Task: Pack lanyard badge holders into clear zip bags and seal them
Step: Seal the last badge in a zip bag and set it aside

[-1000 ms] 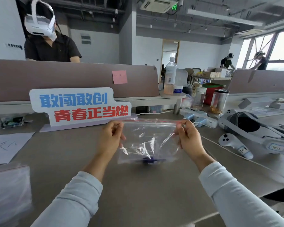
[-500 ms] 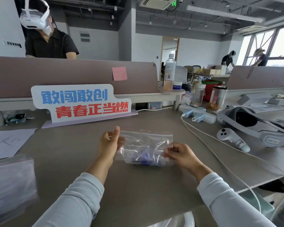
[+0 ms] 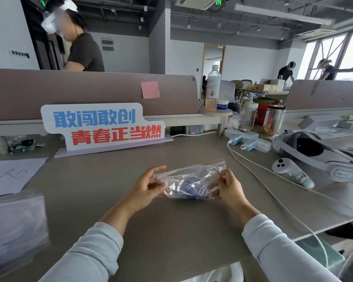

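Note:
A clear zip bag point(image 3: 194, 178) with a red strip along its top edge lies low over the grey desk point(image 3: 171, 231), crumpled and tilted. Inside it shows a blue lanyard badge holder point(image 3: 186, 185), partly blurred by the plastic. My left hand point(image 3: 147, 188) pinches the bag's left end with thumb and lower fingers, the forefinger stretched out above. My right hand point(image 3: 228, 187) grips the bag's right end, fingers curled into the plastic.
A stack of clear bags point(image 3: 14, 226) sits at the left edge, another bag point(image 3: 218, 274) at the near edge. A sign board point(image 3: 102, 125) stands behind. A white cable point(image 3: 273, 192), controller point(image 3: 291, 173), headset point(image 3: 318, 153) and power strip point(image 3: 249, 140) lie to the right. Paper point(image 3: 10, 174) lies left.
The bag came down from chest height, held stretched and upright, to just over the desk. It is now crumpled and tilted, and my hands have closed in toward each other.

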Available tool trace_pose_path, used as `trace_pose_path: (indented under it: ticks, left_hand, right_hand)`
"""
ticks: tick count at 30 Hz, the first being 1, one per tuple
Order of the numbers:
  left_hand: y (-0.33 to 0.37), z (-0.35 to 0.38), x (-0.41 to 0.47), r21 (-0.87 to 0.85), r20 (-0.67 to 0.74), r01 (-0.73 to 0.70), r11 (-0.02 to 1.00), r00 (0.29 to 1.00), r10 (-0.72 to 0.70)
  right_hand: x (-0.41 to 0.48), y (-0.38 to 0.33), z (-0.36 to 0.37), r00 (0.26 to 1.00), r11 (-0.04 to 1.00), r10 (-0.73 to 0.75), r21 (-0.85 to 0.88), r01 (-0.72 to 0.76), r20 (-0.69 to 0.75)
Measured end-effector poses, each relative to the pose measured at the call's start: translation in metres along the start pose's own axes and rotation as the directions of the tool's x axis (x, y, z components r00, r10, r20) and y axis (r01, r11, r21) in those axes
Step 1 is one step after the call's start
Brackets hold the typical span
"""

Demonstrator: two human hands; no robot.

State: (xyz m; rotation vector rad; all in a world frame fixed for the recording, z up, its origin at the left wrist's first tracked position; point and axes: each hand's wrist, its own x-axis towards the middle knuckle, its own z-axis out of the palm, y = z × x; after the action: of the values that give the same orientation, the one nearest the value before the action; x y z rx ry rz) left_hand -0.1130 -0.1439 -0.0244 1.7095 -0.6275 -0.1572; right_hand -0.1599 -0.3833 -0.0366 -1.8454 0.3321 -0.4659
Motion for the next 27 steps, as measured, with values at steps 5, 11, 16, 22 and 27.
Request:
trace_pose_path:
  ticks: [5,11,16,22,27]
  left_hand:
    - [-0.016,0.011,0.023,0.289,-0.311,0.166,0.943,0.948,-0.071]
    - [-0.018,0.013,0.030,0.640,-0.368,0.378,0.669,0.915,-0.164]
    - [-0.001,0.019,0.043,0.625,-0.336,0.495,0.604,0.869,-0.364]
    - [-0.003,0.015,0.044,0.257,-0.324,0.578,0.775,0.807,-0.494]
    - [-0.011,0.010,0.030,-0.140,-0.369,0.368,0.919,0.842,-0.393]
  right_hand:
    - [0.009,0.006,0.003,0.988,0.978,0.115,-0.162,-0.130,-0.099]
    - [0.013,0.000,0.009,0.993,0.780,0.086,-0.615,-0.119,-0.083]
    - [0.019,-0.012,0.013,0.984,0.804,0.177,-0.572,-0.162,-0.030]
    - [0.021,-0.017,0.016,0.961,0.884,0.276,-0.393,-0.254,-0.002]
    - [0.023,-0.008,0.023,0.963,0.960,0.260,-0.129,-0.250,0.072]
